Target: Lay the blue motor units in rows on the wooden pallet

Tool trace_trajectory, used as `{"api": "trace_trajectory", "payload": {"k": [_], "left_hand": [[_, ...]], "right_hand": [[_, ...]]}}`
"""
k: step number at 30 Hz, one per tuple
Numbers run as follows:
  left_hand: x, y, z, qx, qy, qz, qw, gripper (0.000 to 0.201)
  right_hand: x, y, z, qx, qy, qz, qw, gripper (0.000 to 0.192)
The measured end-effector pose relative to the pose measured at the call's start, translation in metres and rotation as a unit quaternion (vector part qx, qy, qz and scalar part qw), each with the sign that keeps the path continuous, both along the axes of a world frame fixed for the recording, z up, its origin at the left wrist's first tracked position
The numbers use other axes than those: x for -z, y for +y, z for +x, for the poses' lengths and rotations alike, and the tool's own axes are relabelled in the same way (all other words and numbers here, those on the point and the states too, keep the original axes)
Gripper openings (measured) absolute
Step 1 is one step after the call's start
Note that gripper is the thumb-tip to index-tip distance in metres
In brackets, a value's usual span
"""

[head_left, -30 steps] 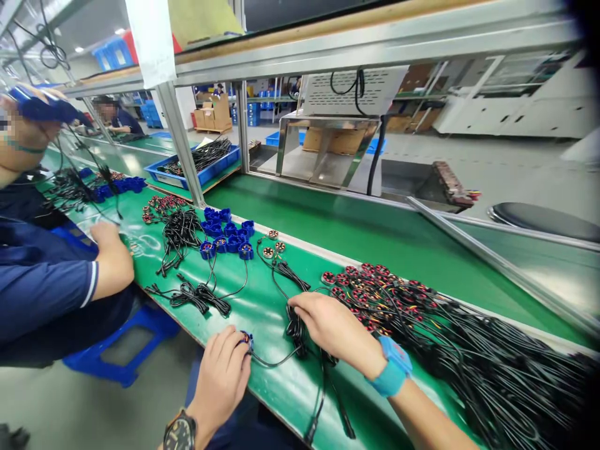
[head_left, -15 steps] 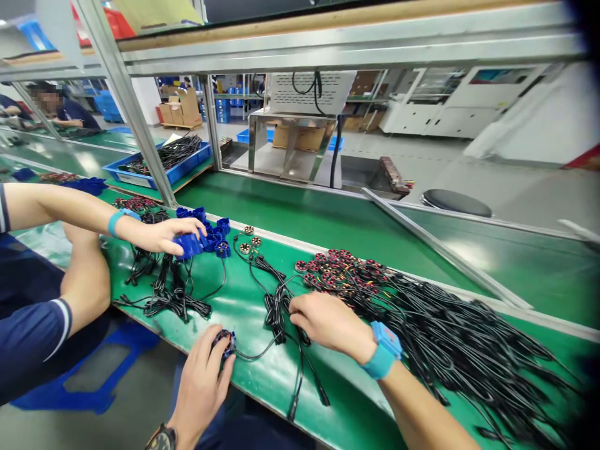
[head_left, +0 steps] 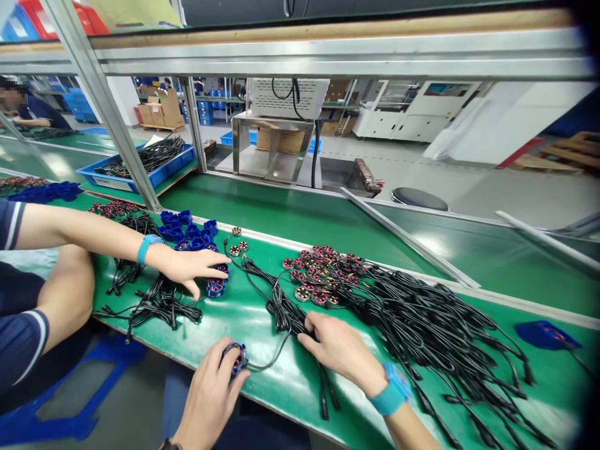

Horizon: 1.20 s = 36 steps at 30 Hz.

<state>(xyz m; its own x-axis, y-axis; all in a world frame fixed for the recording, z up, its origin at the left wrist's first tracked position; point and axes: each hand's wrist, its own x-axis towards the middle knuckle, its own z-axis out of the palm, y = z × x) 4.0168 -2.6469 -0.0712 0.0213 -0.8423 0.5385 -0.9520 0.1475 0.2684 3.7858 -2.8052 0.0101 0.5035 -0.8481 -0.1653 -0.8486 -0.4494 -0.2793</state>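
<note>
A factory assembly area: long green workbench [head_left: 215,320], heaped black cables [head_left: 417,319], metal-framed shelf [head_left: 304,59], white machines [head_left: 382,128] beyond.

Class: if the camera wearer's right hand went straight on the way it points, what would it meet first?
Most likely the bundled black cable, just ahead of the right hand and perhaps already touching it; depth is unclear.

No lettering can be read. The pale label [head_left: 112,183] on the front of the blue tray [head_left: 182,160] is too small to make out, as is the screen [head_left: 443,89] on the white machine [head_left: 424,119] right of the tray.
</note>
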Motion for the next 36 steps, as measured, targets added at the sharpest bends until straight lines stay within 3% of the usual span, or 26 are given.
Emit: {"api": "trace_trajectory", "payload": {"k": [7, 13, 16, 18, 23, 26, 29, 30, 33, 36], "left_hand": [[0.004, -0.008, -0.01, 0.015, 0.075, -0.021, 0.997, 0.041], [0.003, -0.008, -0.008, 0.021, 0.076, -0.01, 0.997, 0.041], [0.001, -0.009, -0.007, 0.023, 0.058, 0.005, 0.998, 0.038], [0.001, -0.009, -0.007, 0.025, 0.046, 0.007, 0.999, 0.037], [0.004, -0.01, -0.005, 0.022, 0.068, 0.001, 0.997, 0.038], [0.007, -0.009, -0.005, 0.005, 0.097, -0.014, 0.995, 0.044], [0.01, -0.008, -0.007, -0.007, 0.119, -0.009, 0.993, 0.048], [0.01, -0.007, -0.008, -0.009, 0.127, -0.006, 0.992, 0.049], [0.01, -0.008, -0.01, -0.014, 0.16, -0.003, 0.987, 0.049], [0.012, -0.008, -0.013, -0.02, 0.193, 0.0, 0.981, 0.048]], "right_hand": [[-0.007, -0.004, 0.011, 0.008, -0.087, -0.023, 0.996, 0.02], [0.016, -0.007, 0.046, -0.004, -0.109, -0.083, 0.991, 0.036], [0.025, -0.007, 0.054, 0.026, -0.145, -0.092, 0.985, 0.021], [0.026, -0.008, 0.053, 0.058, -0.226, -0.071, 0.97, 0.015], [0.021, -0.011, 0.038, 0.139, -0.436, -0.02, 0.889, 0.024], [0.016, -0.003, 0.03, 0.174, -0.403, -0.14, 0.888, 0.03], [0.011, 0.018, 0.03, 0.102, -0.35, -0.234, 0.901, 0.034], [0.009, 0.026, 0.032, 0.044, -0.339, -0.214, 0.915, 0.031], [0.01, 0.051, 0.04, -0.114, -0.284, -0.063, 0.95, 0.021], [0.018, 0.064, 0.046, -0.133, -0.23, 0.033, 0.964, 0.019]]}}
